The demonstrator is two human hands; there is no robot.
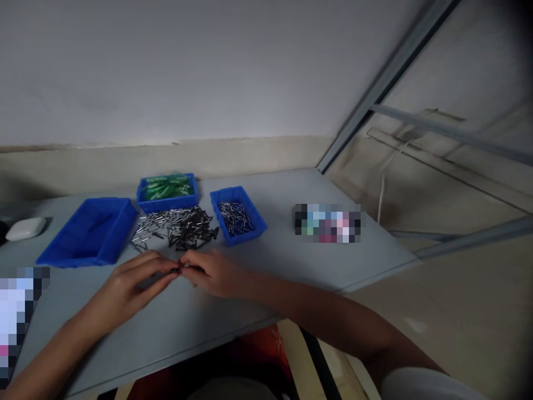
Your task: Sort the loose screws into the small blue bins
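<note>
My left hand (pixel 135 278) and my right hand (pixel 214 272) meet above the grey table, fingertips pinched together. A small dark piece shows between them, mostly covered by the fingers, so its kind cannot be made out. Just beyond the fingertips lies a pile of loose parts: thin shiny metal rods (pixel 156 225) on the left and dark, short rod-like pieces (pixel 189 228) on the right. A blue bin (pixel 260 225) right of the pile holds more thin metal pieces (pixel 235 218).
Behind the pile stands a blue bin (pixel 166 205) with green slender parts (pixel 169 187). A larger blue tray (pixel 119 239) is at left, beside a white rounded case (pixel 25 228). Blurred-out items lie at right and far left. A metal frame (pixel 350 133) rises at the table's right.
</note>
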